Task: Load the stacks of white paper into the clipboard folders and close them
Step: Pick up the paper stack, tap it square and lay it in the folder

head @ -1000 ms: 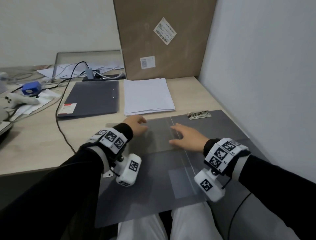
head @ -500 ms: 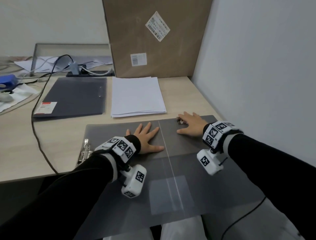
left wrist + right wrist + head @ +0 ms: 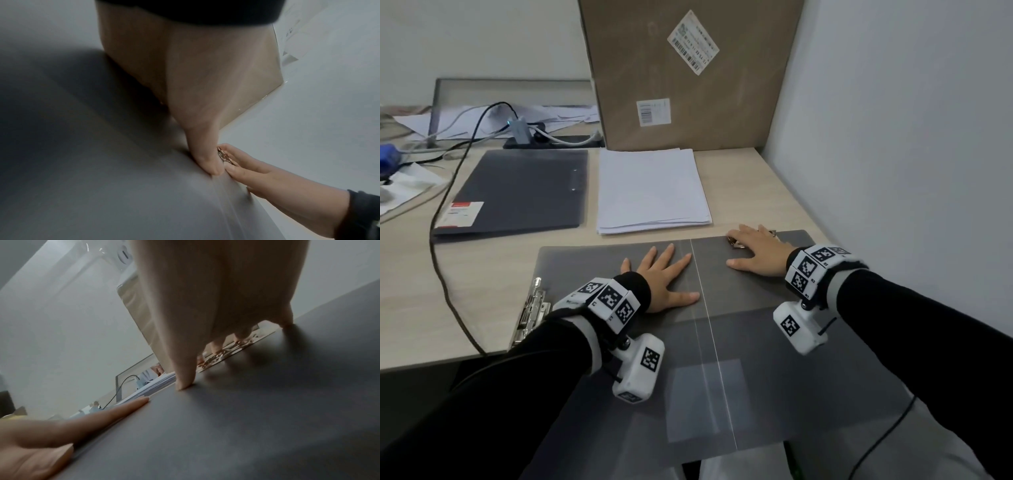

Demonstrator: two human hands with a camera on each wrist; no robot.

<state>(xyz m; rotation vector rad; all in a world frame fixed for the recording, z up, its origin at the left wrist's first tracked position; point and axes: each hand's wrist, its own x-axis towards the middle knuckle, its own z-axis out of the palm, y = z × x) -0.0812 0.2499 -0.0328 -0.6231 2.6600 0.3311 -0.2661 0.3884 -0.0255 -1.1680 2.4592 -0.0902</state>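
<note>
Pressing down with both hands, we have the open folder (image 3: 599, 270) flat on the counter (image 3: 465, 294), its near half hanging over the counter edge toward our lap. Our left hand (image 3: 666, 279) lies palm down with fingers straight and spread, a loose flat grip that clasps nothing, just left of the folder's centre crease (image 3: 697, 274). In the left wrist view the left thumb (image 3: 207, 159) rests on the grey sheet right beside the right thumb. Our right hand (image 3: 756, 251) lies flat on the other side of the crease, fingers extended, its grip likewise apart; its fingertips (image 3: 217, 348) reach onto the metal clip (image 3: 736, 242) at the folder's far edge, and we cannot tell whether they press it or only touch it. A second clip (image 3: 530, 317) sits at the folder's left edge, outward of our left wrist. Beyond our fingers, just past the folder's far edge, the paper stack (image 3: 652, 192) lies loose on the counter, touched by neither hand. Left of that stack lies a closed folder (image 3: 517, 192) with a red and white label (image 3: 460, 214) at its near corner. Behind the stack stands a cardboard box (image 3: 688, 75) against the wall. A black cable (image 3: 443, 212) runs along the counter, well to the left of our left hand.
</note>
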